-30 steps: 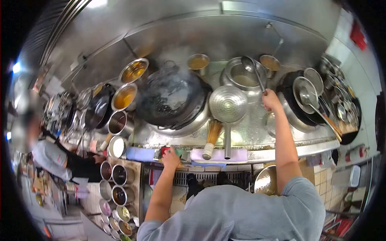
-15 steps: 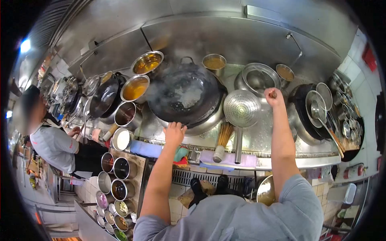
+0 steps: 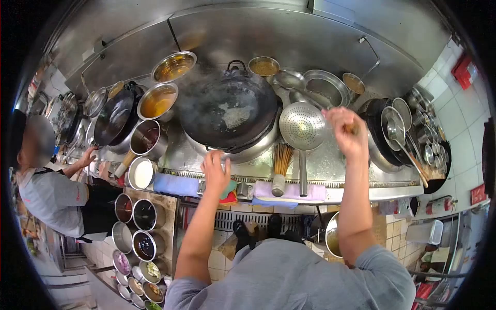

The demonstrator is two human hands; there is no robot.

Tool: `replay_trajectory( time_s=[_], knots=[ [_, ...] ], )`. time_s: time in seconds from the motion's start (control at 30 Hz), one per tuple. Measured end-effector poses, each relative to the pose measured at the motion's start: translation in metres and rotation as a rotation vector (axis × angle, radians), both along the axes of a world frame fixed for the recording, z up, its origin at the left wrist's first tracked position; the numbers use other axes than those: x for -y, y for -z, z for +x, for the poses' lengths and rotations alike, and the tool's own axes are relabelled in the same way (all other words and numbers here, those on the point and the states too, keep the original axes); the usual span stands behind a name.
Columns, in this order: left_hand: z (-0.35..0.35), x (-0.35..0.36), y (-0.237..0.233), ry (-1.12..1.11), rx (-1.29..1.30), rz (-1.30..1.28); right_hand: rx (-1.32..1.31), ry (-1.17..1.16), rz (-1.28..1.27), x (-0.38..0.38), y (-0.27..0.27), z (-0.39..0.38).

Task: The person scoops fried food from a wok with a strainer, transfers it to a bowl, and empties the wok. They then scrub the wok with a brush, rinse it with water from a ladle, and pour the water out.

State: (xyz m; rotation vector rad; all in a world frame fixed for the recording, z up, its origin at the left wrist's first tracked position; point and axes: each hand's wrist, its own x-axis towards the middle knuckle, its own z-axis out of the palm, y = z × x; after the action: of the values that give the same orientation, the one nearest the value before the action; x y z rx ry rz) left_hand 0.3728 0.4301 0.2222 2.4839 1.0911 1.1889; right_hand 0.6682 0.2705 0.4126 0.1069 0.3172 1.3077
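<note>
Steel ladle (image 3: 289, 80) clenched in right hand (image 3: 347, 132), bowl by wok (image 3: 232, 111) back rim; left hand (image 3: 216, 170) touching wok's front rim, grip state unclear.

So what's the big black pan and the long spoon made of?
The wok looks like dark, dull metal, blackened all over. The ladle in the right hand looks like shiny steel, silvery and reflective, though it's blurred.

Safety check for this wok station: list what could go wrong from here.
The bare left hand rests by the front rim of the steaming wok; a burn seems possible. The right hand holds a ladle above the perforated skimmer; it might clip the skimmer or the steel pot beside it.
</note>
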Motion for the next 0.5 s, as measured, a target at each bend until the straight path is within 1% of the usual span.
replay_trajectory(
  time_s=[0.03, 0.07, 0.1, 0.13, 0.17, 0.2, 0.23, 0.27, 0.3, 0.37, 0.4, 0.43, 0.47, 0.5],
  knots=[
    [-0.007, 0.026, 0.005, -0.005, -0.006, -0.021, -0.020, -0.023, 0.010, 0.007, 0.005, -0.009],
    [-0.016, 0.045, 0.029, 0.158, 0.000, -0.115, -0.043, -0.048, 0.018, 0.014, 0.011, -0.018],
    [-0.018, 0.071, 0.050, 0.276, -0.006, -0.322, -0.038, -0.056, 0.013, 0.018, 0.016, -0.025],
    [-0.023, 0.098, 0.091, 0.351, -0.021, -0.460, 0.013, -0.120, 0.018, 0.021, 0.022, -0.030],
    [-0.027, 0.119, 0.100, 0.440, -0.188, -0.710, 0.059, -0.181, 0.015, 0.026, 0.028, -0.036],
    [-0.032, 0.136, 0.144, 0.446, -0.264, -0.781, 0.064, -0.190, 0.009, 0.031, 0.033, -0.037],
    [-0.035, 0.150, 0.184, 0.358, -0.416, -0.750, 0.106, -0.265, -0.032, 0.036, 0.038, -0.034],
    [-0.037, 0.153, 0.227, 0.336, -0.480, -0.826, 0.147, -0.339, -0.074, 0.041, 0.042, -0.034],
    [-0.035, 0.153, 0.237, 0.340, -0.470, -0.821, 0.158, -0.338, -0.073, 0.047, 0.048, -0.036],
    [-0.024, 0.150, 0.255, 0.188, -0.813, -0.803, 0.561, -0.455, -0.235, 0.058, 0.055, -0.041],
    [-0.016, 0.151, 0.266, 0.169, -0.868, -0.884, 0.659, -0.484, -0.309, 0.061, 0.052, -0.046],
    [-0.012, 0.157, 0.274, 0.184, -0.865, -0.908, 0.746, -0.527, -0.396, 0.060, 0.045, -0.060],
    [-0.005, 0.162, 0.282, 0.153, -0.859, -0.921, 0.739, -0.543, -0.417, 0.056, 0.047, -0.069],
    [-0.001, 0.167, 0.287, 0.124, -0.856, -0.925, 0.666, -0.573, -0.399, 0.046, 0.049, -0.073]
  ],
)
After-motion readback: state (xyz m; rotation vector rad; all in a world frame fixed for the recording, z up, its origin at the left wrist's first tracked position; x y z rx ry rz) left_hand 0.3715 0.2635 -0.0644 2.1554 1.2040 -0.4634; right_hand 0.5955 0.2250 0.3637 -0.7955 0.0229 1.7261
